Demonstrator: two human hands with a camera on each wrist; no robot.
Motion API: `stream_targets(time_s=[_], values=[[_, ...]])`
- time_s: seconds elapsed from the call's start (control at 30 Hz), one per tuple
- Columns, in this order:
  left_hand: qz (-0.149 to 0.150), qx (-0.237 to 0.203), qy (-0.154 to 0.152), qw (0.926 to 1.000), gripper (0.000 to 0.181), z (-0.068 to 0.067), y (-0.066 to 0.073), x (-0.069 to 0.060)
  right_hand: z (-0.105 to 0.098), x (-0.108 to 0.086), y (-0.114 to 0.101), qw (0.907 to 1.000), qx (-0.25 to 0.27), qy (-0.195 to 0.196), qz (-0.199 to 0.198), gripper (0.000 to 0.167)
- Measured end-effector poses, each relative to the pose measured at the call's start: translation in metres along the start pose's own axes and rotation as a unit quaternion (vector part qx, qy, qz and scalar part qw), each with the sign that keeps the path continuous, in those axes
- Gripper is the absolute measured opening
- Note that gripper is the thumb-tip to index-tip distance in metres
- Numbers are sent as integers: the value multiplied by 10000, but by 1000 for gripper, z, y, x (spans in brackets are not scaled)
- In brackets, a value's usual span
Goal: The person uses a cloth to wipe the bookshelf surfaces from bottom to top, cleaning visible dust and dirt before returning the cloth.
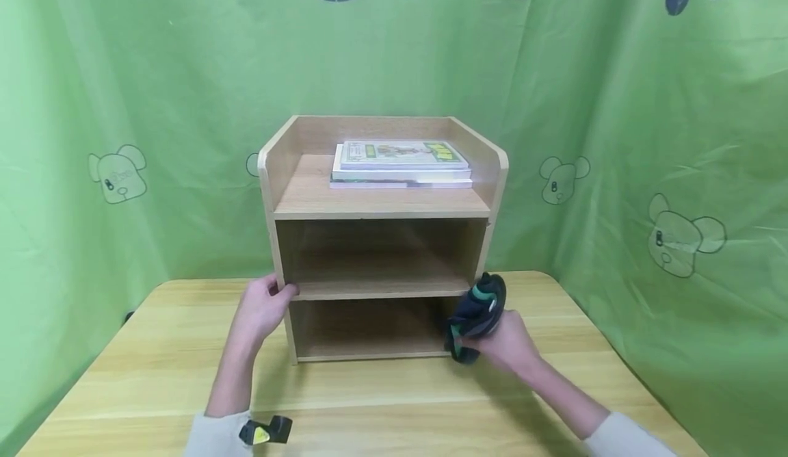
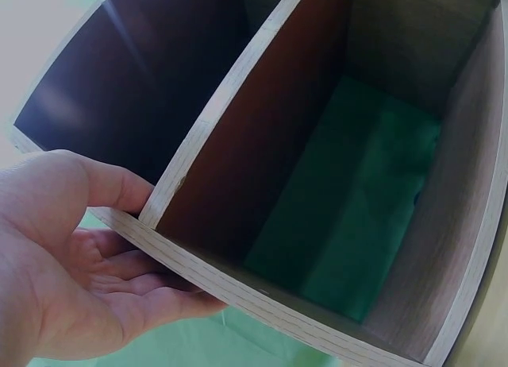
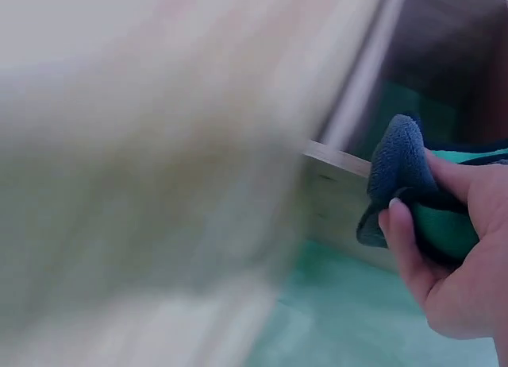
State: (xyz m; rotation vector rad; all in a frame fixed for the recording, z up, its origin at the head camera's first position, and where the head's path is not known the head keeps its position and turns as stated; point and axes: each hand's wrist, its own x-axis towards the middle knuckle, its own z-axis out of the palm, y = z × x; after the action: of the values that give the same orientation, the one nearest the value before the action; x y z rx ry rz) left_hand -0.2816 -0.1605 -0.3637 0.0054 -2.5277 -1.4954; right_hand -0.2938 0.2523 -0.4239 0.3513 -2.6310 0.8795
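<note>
A light wooden desktop shelf (image 1: pixel 382 294) with an open top and two compartments below stands on the table. My left hand (image 1: pixel 261 308) grips its left side panel; in the left wrist view the thumb (image 2: pixel 119 188) lies inside by the middle board and the other fingers are outside the panel. My right hand (image 1: pixel 507 341) holds a bunched dark blue and green cleaning cloth (image 1: pixel 477 310) at the shelf's lower right front corner. In the right wrist view the cloth (image 3: pixel 397 164) is folded between thumb and fingers, close to the side panel.
A small stack of books (image 1: pixel 400 166) lies on the shelf's top board. The wooden table (image 1: pixel 369 409) spreads around the shelf. Green curtains (image 1: pixel 203 67) with cartoon prints hang behind and at both sides. A black strap device (image 1: pixel 267 431) sits on the left sleeve.
</note>
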Motion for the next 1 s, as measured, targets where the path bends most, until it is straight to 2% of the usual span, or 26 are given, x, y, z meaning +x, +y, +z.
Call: stream_targets(time_s=[0.17,0.37,0.47,0.63,0.73,0.8,1.0], values=[[32,-27,0,10000,23,1,0,0,-34,12,-22,9999,-27,111,-89,53],[84,-62,23,9999,19,3,-2,0,-74,28,-46,9998,-144,-118,4,57],[43,-51,7,10000,19,2,-2,0,-93,36,-58,9999,21,-112,-13,61],[39,-3,34,10000,21,1,-1,0,-118,46,-79,9993,328,155,-3,67],[52,-3,39,10000,22,1,-1,0,-122,48,-84,9991,407,125,47,67],[52,-3,11,10000,22,0,0,0,-119,48,-82,9989,454,-39,77,66],[33,40,-17,10000,22,-1,1,-1,-97,41,-62,9970,560,-519,142,61]])
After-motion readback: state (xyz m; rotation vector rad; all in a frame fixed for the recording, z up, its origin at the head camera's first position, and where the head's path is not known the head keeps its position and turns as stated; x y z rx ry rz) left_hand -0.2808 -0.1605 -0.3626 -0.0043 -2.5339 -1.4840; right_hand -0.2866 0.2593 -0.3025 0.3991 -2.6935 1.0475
